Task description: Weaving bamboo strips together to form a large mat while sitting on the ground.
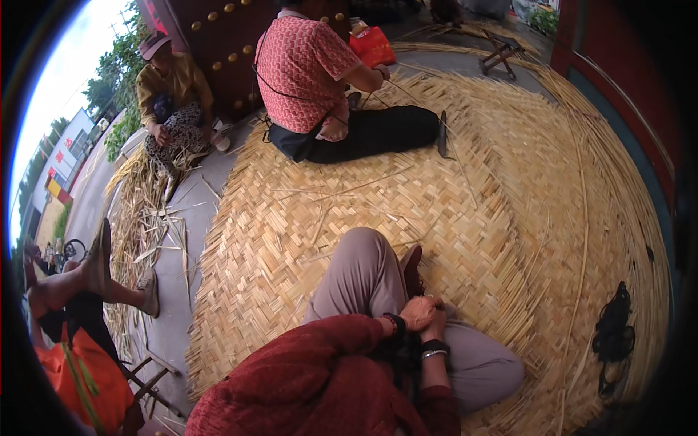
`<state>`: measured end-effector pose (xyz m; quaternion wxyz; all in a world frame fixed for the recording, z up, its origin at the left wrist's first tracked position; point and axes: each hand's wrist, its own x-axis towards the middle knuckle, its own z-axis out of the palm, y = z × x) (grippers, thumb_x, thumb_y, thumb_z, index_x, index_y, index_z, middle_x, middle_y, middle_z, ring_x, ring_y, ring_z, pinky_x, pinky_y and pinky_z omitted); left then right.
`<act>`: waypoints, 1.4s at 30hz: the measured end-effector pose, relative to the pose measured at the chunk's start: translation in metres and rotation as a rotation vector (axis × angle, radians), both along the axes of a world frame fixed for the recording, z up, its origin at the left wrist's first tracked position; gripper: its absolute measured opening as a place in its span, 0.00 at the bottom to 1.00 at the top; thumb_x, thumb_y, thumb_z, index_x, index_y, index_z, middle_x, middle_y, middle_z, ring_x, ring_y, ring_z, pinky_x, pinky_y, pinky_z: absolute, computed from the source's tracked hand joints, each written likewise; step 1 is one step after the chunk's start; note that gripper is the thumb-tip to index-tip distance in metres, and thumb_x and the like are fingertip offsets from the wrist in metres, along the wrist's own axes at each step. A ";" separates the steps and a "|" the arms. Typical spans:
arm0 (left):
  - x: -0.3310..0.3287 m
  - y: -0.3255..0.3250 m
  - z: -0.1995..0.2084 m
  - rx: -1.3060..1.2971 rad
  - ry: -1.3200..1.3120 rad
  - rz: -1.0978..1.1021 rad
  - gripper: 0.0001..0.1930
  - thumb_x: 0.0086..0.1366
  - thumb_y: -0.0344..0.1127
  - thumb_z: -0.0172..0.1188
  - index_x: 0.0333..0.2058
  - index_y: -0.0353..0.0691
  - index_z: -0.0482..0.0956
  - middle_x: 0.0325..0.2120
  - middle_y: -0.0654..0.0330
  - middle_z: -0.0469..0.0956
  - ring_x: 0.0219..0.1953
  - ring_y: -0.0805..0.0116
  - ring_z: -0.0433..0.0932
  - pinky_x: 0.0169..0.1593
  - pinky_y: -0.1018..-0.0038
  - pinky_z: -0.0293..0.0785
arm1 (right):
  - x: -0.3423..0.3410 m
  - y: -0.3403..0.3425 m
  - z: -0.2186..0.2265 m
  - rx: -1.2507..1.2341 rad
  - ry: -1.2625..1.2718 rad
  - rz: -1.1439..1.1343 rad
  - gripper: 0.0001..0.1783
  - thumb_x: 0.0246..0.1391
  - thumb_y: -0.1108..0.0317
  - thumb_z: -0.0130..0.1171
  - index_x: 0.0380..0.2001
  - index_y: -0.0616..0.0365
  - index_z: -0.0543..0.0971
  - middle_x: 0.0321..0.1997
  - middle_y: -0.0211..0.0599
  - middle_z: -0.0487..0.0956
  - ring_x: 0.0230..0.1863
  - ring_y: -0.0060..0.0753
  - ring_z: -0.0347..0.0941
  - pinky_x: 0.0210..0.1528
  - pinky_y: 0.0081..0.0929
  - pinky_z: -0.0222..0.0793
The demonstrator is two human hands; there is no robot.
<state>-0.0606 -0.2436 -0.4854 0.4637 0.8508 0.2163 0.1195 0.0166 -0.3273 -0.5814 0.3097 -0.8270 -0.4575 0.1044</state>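
My left hand (418, 313) and my right hand (437, 320) are pressed together over my crossed legs, fingers closed. Whatever lies between them, if anything, is hidden. A black band circles my left wrist, and a black band and a watch (435, 352) sit on my right. Beneath my legs spreads a large mat (283, 232) of woven flat straw-coloured strips. Loose strips (342, 190) lie across its middle, in front of my knee. My dark red shoe (412, 270) pokes out just beyond my hands.
Ahead, a person in a red patterned shirt (302, 65) sits on the mat, with a dark curved blade-like tool (443, 134) by their leg. Another person (174, 94) sits far left by a strip pile (138, 211). Long strips edge the right; a black stringy bundle (614, 330) lies there.
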 end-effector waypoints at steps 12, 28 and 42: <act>0.005 -0.004 0.012 -0.021 -0.002 -0.014 0.16 0.62 0.34 0.49 0.43 0.41 0.84 0.38 0.44 0.85 0.44 0.43 0.84 0.49 0.55 0.79 | 0.004 -0.002 0.016 0.039 0.184 -0.100 0.18 0.61 0.51 0.59 0.33 0.57 0.83 0.35 0.49 0.85 0.41 0.55 0.83 0.42 0.48 0.78; -0.003 -0.001 0.007 -0.004 0.034 0.015 0.14 0.63 0.38 0.53 0.42 0.41 0.84 0.38 0.44 0.85 0.43 0.44 0.84 0.48 0.55 0.79 | 0.001 0.001 0.002 -0.040 -0.088 0.022 0.17 0.60 0.51 0.59 0.31 0.54 0.83 0.33 0.47 0.86 0.38 0.55 0.84 0.40 0.50 0.79; 0.001 -0.004 0.004 0.013 0.002 -0.024 0.16 0.62 0.31 0.48 0.44 0.41 0.83 0.37 0.43 0.84 0.43 0.43 0.84 0.49 0.56 0.79 | -0.002 -0.001 0.027 -0.129 -0.005 -0.017 0.19 0.59 0.49 0.59 0.27 0.52 0.84 0.31 0.49 0.86 0.37 0.55 0.84 0.40 0.50 0.79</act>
